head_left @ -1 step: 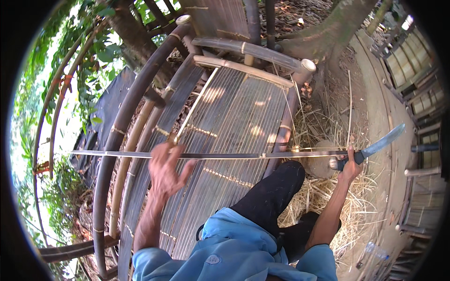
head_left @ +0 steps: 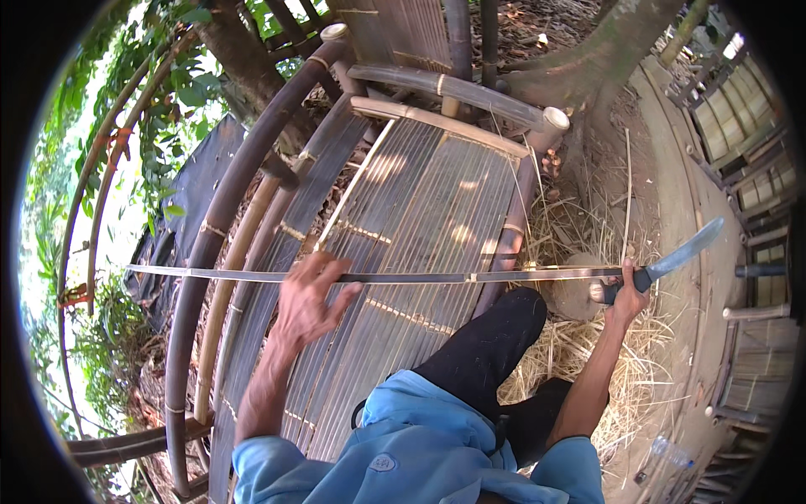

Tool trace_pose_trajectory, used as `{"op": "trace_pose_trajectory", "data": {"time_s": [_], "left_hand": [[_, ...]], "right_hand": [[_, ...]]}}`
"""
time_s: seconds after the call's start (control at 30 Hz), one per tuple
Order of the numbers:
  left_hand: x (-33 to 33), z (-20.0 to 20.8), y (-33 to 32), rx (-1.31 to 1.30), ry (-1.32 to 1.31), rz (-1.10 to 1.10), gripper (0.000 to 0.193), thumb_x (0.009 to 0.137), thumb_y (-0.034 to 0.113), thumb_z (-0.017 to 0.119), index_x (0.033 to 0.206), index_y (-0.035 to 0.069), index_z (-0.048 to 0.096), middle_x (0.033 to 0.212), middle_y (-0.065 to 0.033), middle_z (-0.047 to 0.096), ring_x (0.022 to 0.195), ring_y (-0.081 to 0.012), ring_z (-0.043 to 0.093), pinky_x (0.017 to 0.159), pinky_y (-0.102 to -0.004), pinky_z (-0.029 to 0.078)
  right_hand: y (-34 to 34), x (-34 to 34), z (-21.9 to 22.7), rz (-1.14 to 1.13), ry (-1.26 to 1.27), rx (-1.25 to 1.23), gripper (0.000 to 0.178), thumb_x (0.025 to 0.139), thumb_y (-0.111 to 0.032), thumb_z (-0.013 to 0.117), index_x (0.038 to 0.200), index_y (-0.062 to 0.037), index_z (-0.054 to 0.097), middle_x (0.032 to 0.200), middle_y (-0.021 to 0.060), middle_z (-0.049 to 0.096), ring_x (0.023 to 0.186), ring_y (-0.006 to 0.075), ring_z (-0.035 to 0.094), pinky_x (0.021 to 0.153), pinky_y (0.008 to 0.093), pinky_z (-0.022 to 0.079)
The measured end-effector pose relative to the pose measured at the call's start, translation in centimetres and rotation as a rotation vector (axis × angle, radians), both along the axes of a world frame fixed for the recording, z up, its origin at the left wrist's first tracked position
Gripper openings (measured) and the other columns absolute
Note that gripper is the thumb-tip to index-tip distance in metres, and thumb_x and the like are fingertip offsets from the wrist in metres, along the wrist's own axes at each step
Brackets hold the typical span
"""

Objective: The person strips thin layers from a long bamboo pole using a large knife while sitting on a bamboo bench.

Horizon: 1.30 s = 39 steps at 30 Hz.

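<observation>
A long, narrow bamboo strip [head_left: 411,277], dark on its face, stretches crosswise in front of me above a slatted bamboo bench [head_left: 470,202]. Over its left part lies my left hand [head_left: 309,304], fingers bent across it and thumb stretched apart, not closed round it. My right hand [head_left: 628,294] is closed on a machete [head_left: 690,249], whose curved grey blade points to the far right. The strip's right end reaches that same hand, by the dark handle. A thin pale sliver [head_left: 627,189] stands up from beside the right fingers. How the fingers divide strip and handle is hidden.
Thick bamboo rails [head_left: 220,202] edge the bench on the left. Pale shavings [head_left: 621,378] cover the ground by my right knee, near a round block [head_left: 575,290]. A tree trunk [head_left: 579,80] rises beyond; a plastic bottle [head_left: 672,451] lies at lower right.
My left hand has shifted a little to the right along the bamboo strip. The right hand, machete and strip have barely moved.
</observation>
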<state>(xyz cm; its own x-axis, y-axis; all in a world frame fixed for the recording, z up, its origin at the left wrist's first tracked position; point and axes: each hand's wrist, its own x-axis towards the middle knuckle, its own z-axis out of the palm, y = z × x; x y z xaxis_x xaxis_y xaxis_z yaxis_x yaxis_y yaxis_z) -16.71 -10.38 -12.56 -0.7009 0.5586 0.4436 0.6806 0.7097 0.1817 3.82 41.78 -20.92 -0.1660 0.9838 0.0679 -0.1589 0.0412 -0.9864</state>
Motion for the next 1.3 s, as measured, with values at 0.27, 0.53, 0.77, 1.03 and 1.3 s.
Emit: {"op": "trace_pose_trajectory", "data": {"time_s": [0.27,0.53,0.77,1.03,1.3], "left_hand": [[0.8,2.7,-1.1,-0.072,-0.43,-0.218,0.029,0.093,0.027,0.071,0.116,0.01,0.074,0.061,-0.0053,0.063,0.047,-0.0217,0.06,0.043,-0.0374,0.047],[6.3,3.0,-5.5,0.069,-0.479,0.24,0.03,0.091,0.019,0.072,0.117,0.007,0.074,0.064,-0.0146,0.064,0.048,-0.026,0.062,0.048,-0.0389,0.047],[5.7,-1.4,-8.6,0.075,-0.588,0.641,0.029,0.095,0.021,0.065,0.116,0.002,0.074,0.06,-0.0233,0.059,0.051,-0.0328,0.063,0.055,-0.0421,0.048],[2.7,-6.3,-9.3,0.067,-0.566,0.603,0.031,0.094,0.026,0.065,0.116,0.007,0.074,0.065,-0.0242,0.063,0.064,-0.0381,0.069,0.062,-0.0463,0.051],[0.0,-10.5,-11.6,0.119,-0.6,0.606,0.029,0.091,0.028,0.068,0.087,0.0,0.069,0.07,-0.0259,0.066,0.072,-0.0433,0.069,0.067,-0.0498,0.052]], "right_hand": [[-1.9,-3.8,0.2,0.18,-0.337,-0.162,0.032,0.089,-0.023,0.081,0.106,-0.0015,0.064,0.092,0.0081,0.069,0.068,0.0165,0.067,0.056,0.0295,0.056],[-7.4,-4.4,-2.5,0.454,-0.542,-0.154,0.017,0.09,-0.012,0.076,0.096,0.0006,0.065,0.077,0.0084,0.07,0.061,0.0154,0.068,0.048,0.0279,0.054],[-11.2,-5.9,-4.8,0.55,-0.473,-0.145,0.017,0.09,-0.011,0.077,0.098,-0.001,0.066,0.08,0.0062,0.07,0.063,0.015,0.068,0.048,0.0276,0.055],[-13.9,-6.5,-5.1,0.554,-0.471,-0.241,0.026,0.088,-0.015,0.079,0.102,-0.0004,0.063,0.083,0.0073,0.07,0.064,0.0151,0.069,0.048,0.0277,0.056],[-14.1,-6.2,-5.3,0.517,-0.523,-0.277,0.025,0.089,-0.015,0.079,0.1,-0.0001,0.062,0.083,0.0076,0.07,0.064,0.0151,0.068,0.048,0.0286,0.055]]}}
